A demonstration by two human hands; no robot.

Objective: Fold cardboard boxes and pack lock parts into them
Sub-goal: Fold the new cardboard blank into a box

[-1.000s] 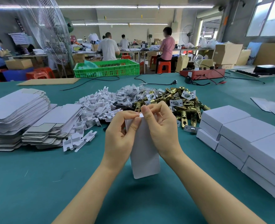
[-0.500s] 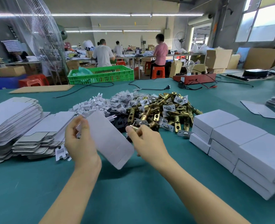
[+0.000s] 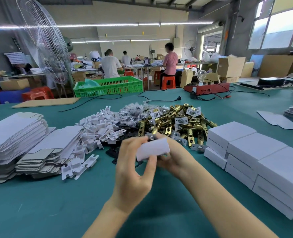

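Item: 1 white cardboard box (image 3: 152,148), part-folded, held in the air over the table (image 3: 56,212), just in front of the heap of brass latches (image 3: 176,124).

Grip: left hand (image 3: 133,170) had its thumb and fingers curled onto the near and left edges of the box; right hand (image 3: 175,160) cupped it from behind and below, fingers bent round it. A small dark metal piece (image 3: 150,137) showed at the top edge of the box, between the fingertips; whether it was already inside could not be told.

Handling, as judged: the box looked light and thin, stiff along its panels but easily creased or crushed by a hard squeeze. Best taken by the edges and folded corners, not the flat middle. The latches looked heavy for their size, hard and smooth; best taken by the barrel.

Stock relative to the latch heap: clear bags of small parts (image 3: 132,114) touching it on the left; white plastic pieces (image 3: 97,127) beyond those; flat box blanks (image 3: 16,134) stacked further left; closed white boxes (image 3: 255,155) stacked just to its right.
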